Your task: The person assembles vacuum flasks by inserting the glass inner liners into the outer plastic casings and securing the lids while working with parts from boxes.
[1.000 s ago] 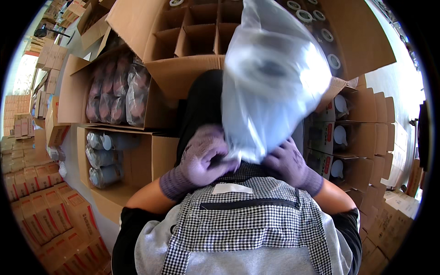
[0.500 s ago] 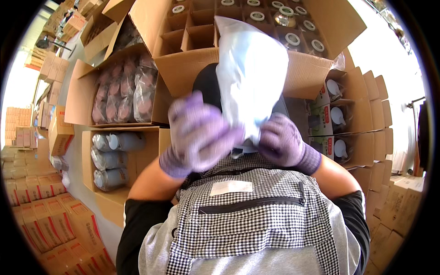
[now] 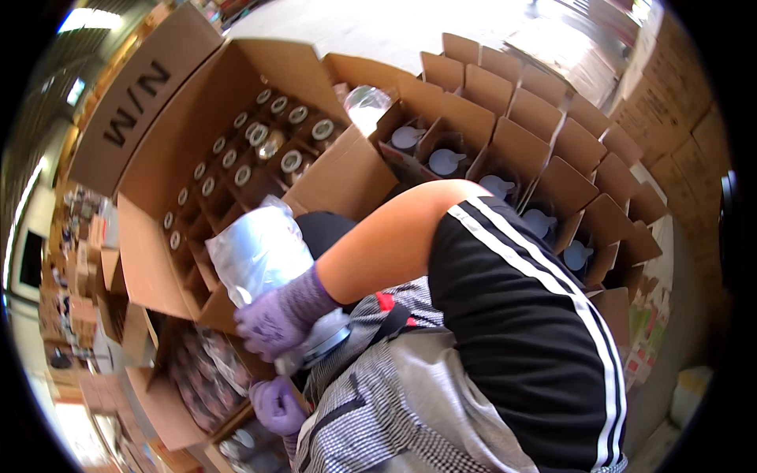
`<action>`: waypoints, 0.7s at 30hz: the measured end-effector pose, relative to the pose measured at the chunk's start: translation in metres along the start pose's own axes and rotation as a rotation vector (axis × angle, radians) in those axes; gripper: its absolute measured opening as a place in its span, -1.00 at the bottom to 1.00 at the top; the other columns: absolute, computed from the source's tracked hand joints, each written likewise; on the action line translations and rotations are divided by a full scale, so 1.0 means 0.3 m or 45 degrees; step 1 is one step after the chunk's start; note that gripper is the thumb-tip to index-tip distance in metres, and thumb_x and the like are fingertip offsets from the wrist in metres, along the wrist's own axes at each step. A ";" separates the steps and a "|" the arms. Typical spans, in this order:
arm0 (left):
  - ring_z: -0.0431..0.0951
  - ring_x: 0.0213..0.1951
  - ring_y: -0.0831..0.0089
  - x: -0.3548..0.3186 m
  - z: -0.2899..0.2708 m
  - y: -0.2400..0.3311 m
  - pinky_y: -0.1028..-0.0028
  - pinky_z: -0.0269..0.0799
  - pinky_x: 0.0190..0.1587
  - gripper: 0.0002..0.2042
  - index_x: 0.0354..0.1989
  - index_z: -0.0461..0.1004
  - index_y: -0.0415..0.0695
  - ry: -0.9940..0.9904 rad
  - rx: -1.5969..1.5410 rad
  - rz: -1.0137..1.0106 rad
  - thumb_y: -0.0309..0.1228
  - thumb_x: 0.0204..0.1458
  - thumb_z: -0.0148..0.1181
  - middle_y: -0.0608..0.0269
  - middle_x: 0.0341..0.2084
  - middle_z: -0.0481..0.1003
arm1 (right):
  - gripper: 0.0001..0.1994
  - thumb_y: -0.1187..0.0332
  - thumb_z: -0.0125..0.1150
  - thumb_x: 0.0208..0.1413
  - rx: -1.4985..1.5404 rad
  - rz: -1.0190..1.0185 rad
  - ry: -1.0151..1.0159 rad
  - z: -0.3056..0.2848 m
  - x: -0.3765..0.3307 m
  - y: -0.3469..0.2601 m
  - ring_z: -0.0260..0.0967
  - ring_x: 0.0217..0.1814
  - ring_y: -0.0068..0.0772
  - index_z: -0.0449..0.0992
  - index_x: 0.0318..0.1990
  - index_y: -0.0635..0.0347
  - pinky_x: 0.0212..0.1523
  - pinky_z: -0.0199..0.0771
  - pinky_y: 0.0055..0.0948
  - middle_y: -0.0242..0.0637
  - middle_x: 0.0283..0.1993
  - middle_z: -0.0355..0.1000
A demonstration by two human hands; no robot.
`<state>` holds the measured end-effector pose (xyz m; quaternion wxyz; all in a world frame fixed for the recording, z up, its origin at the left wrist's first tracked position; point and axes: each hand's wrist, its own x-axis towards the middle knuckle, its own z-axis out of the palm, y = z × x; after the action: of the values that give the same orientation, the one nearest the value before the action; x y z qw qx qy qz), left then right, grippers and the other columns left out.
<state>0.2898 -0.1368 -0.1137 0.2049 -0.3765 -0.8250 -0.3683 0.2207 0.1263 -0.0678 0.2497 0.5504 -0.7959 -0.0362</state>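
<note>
Fingers (image 3: 254, 335) of the right hand (image 3: 276, 322) touch the plastic bag (image 3: 262, 251); left hand (image 3: 277, 406) curled, grips unclear

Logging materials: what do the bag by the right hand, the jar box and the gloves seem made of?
Bag: probably thin plastic film; glossy, wrinkled, translucent. Jar box: likely cardboard; matte brown, folded flaps. Gloves: apparently knitted fabric; matte purple, ribbed cuffs.
</note>
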 end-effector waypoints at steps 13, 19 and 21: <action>0.58 -0.11 0.34 0.152 0.264 0.016 0.36 0.44 0.17 -0.86 -0.20 0.60 -0.30 -0.327 -0.622 -0.719 -0.70 0.07 0.23 0.17 -0.26 0.59 | -0.62 0.42 0.25 0.11 1.505 0.764 2.097 -0.802 -1.298 0.406 0.60 -0.03 -0.12 0.53 0.10 0.33 0.08 0.65 -0.18 -0.02 -0.03 0.58; 0.61 -0.17 0.16 0.292 0.450 0.067 0.21 0.45 0.18 -0.86 -0.27 0.66 -0.23 -0.735 -0.410 -0.332 -0.58 -0.04 0.32 0.11 -0.33 0.64 | -0.65 0.26 0.19 0.31 0.793 1.500 1.556 -0.986 -1.754 0.346 0.56 -0.03 -0.47 0.52 0.14 0.27 -0.04 0.64 -0.44 -0.24 -0.03 0.57; 0.62 -0.17 0.12 0.347 0.488 0.087 0.16 0.46 0.18 -0.85 -0.27 0.67 -0.20 -0.850 -0.365 -0.242 -0.55 -0.06 0.34 0.12 -0.34 0.64 | -0.69 0.29 0.16 0.33 0.202 1.825 1.186 -0.872 -1.849 0.349 0.56 -0.03 -0.40 0.54 0.10 0.29 0.03 0.58 -0.40 -0.24 -0.05 0.60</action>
<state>0.2352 0.0354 -0.1324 -0.1651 -0.4223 -0.8178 -0.3545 0.3947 0.7202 -0.0030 0.4744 -0.1108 -0.7680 0.4157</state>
